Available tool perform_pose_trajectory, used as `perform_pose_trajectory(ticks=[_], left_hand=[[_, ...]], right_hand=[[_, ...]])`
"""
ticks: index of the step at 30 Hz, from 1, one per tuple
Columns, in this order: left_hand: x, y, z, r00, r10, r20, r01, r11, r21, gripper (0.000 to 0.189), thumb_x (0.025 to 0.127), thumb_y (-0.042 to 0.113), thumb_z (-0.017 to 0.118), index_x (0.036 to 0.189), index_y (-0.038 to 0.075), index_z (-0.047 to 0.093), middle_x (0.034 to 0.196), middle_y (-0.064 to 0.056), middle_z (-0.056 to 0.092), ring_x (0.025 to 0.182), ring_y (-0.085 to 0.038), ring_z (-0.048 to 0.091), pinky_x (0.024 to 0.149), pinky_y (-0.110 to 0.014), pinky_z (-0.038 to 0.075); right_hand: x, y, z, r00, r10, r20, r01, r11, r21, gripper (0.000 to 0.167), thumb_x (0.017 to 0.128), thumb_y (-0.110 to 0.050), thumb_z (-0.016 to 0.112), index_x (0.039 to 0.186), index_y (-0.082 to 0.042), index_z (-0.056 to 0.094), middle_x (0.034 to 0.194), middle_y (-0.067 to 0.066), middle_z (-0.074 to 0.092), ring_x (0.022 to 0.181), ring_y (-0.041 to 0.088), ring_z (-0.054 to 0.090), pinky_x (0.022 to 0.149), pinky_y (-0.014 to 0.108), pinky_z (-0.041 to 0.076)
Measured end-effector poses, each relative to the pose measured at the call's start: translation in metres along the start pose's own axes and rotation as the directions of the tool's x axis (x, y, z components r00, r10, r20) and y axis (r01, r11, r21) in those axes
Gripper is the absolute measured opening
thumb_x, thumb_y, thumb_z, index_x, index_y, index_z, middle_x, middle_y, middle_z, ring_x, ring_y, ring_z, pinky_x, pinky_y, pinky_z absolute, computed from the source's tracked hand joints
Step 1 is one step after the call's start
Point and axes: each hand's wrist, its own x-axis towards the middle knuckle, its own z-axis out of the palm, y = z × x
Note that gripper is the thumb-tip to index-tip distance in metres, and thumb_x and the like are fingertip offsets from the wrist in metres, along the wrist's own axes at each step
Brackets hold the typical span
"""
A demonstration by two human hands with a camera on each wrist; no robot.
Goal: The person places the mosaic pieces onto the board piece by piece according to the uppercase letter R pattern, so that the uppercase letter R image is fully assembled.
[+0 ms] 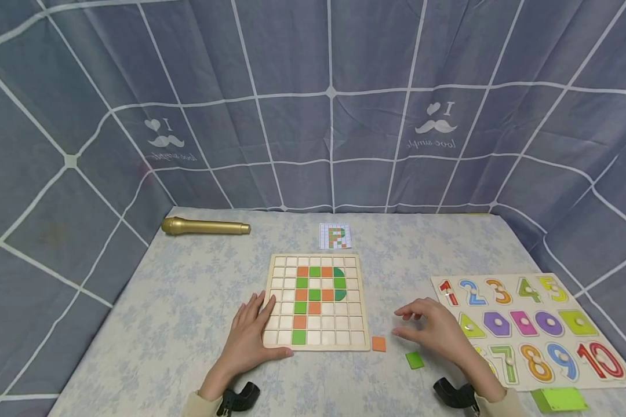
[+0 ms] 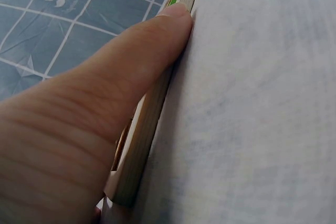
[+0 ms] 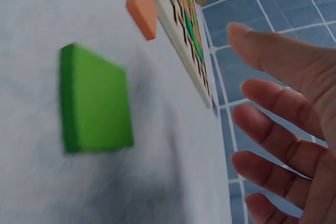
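Observation:
A square wooden grid board (image 1: 336, 330) lies in the middle of the table, with orange, green and rounded teal tiles set in it in the shape of a letter. My left hand (image 1: 251, 331) rests at its lower left corner, fingers spread along the left side and thumb on the front edge. My right hand (image 1: 432, 327) hovers right of the board, fingers loosely bent and nothing between them. Below it on the cloth lies a loose green square tile (image 3: 100, 100). An orange square tile (image 1: 378, 344) lies beside the board's lower right corner.
A small pattern card (image 1: 335, 236) lies behind the board. At the back left is a gold microphone (image 1: 206, 226). A number-and-shape puzzle board (image 1: 548, 379) takes up the right side, with a green block (image 1: 559, 400) at its front edge. Tiled-print curtains surround the table.

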Motion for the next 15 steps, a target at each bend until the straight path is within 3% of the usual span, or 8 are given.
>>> perform_pose_trajectory(ticks=[15], left_hand=[[0.0, 0.001, -0.002, 1.0, -0.007, 0.015, 0.006, 1.0, 0.017, 0.116, 0.061, 0.07, 0.074, 0.148, 0.005, 0.033, 0.151, -0.023, 0.023, 0.14, -0.04, 0.012, 0.11, -0.056, 0.009]], right_hand=[[-0.016, 0.01, -0.006, 0.987, 0.043, 0.156, -0.06, 0.993, 0.103, 0.034, 0.065, -0.042, 0.085, 0.091, -0.024, 0.072, 0.088, -0.015, 0.063, 0.079, 0.009, 0.05, 0.069, 0.029, 0.045]])
